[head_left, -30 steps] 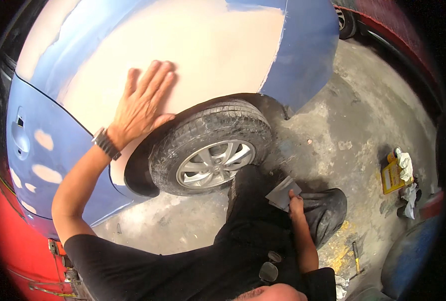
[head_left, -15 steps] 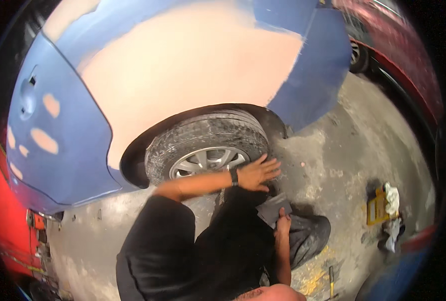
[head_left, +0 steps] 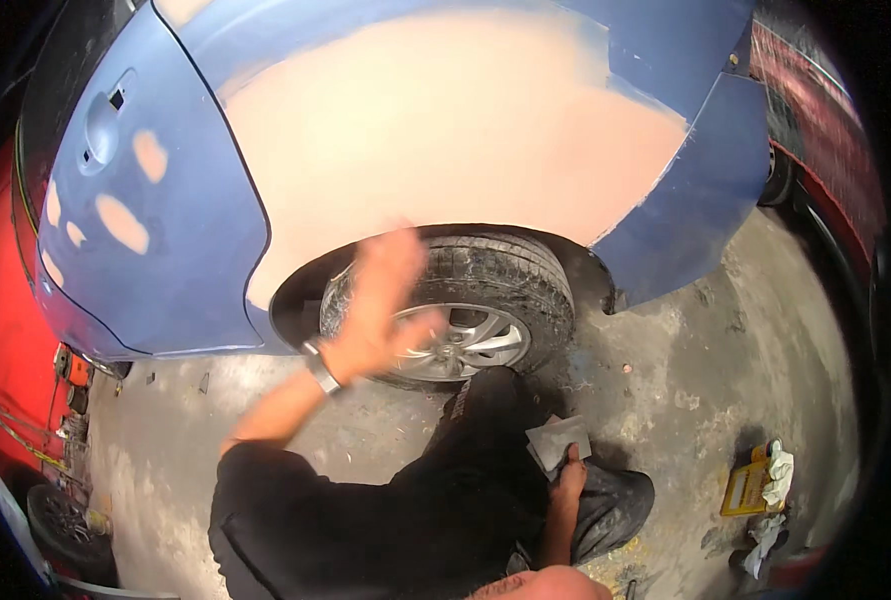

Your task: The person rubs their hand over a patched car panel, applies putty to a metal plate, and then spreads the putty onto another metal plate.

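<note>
Head view puts a grey sheet (head_left: 557, 442) right of centre in the lower half of the frame, folded or doubled by the look of it. The right hand (head_left: 569, 475) is closed on its lower right edge, thumb across the top. The sheet is probably light, thin and bendable, and may well be rough-faced; an edge or corner seems the best place to take hold, leaving the flat face free.

The left hand (head_left: 380, 305), blurred, has its fingers spread and appears to hold nothing. It lies in front of the tyre (head_left: 495, 270) and the wheel arch, left of centre; whether it touches either cannot be told. The hands are well apart.

Above, across the upper middle, spreads a blue car panel with a large beige patch (head_left: 445, 130), likely stiff and smooth. The tyre and the person's dark-clothed knee (head_left: 500, 400) stand between the sheet and that patch. A blue door (head_left: 165, 270) with small beige spots fills the upper left.

On the concrete floor (head_left: 665, 350), well apart at lower right, are a yellow container (head_left: 741, 490) and a crumpled white cloth (head_left: 778, 478).
</note>
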A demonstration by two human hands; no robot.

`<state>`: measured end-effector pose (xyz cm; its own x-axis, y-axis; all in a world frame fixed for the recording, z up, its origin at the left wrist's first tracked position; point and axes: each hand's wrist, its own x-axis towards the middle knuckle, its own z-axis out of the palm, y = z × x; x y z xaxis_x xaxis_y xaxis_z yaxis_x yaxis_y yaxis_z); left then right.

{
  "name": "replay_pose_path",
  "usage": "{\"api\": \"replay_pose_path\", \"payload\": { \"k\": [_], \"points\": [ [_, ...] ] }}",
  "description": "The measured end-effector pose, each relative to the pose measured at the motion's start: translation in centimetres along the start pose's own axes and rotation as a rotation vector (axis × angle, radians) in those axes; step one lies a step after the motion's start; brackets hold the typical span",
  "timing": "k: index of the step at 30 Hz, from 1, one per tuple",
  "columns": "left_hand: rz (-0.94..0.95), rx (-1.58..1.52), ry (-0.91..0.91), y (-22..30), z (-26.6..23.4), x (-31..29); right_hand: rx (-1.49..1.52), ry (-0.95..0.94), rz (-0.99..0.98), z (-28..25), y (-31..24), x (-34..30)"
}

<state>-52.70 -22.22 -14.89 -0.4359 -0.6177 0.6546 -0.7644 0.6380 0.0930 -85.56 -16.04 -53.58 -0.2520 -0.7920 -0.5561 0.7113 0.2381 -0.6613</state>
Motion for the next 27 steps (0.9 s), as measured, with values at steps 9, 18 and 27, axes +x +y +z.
{"api": "replay_pose_path", "payload": {
  "k": [9, 18, 27],
  "points": [
    [-0.158, 0.889, 0.527, -8.4, -5.8, 10.0, 0.019, -0.023, -0.077, -1.0, 3.1, 1.9],
    [0.725, -0.114, -0.591, 6.7, 23.8, 11.7, -0.098, 0.078, -0.052, 0.0, 1.2, 0.8],
    [0.048, -0.185, -0.476, 2.1, 30.9, -14.4, 0.016, 0.087, -0.035, 0.1, -0.2, -1.0]
  ]
}}
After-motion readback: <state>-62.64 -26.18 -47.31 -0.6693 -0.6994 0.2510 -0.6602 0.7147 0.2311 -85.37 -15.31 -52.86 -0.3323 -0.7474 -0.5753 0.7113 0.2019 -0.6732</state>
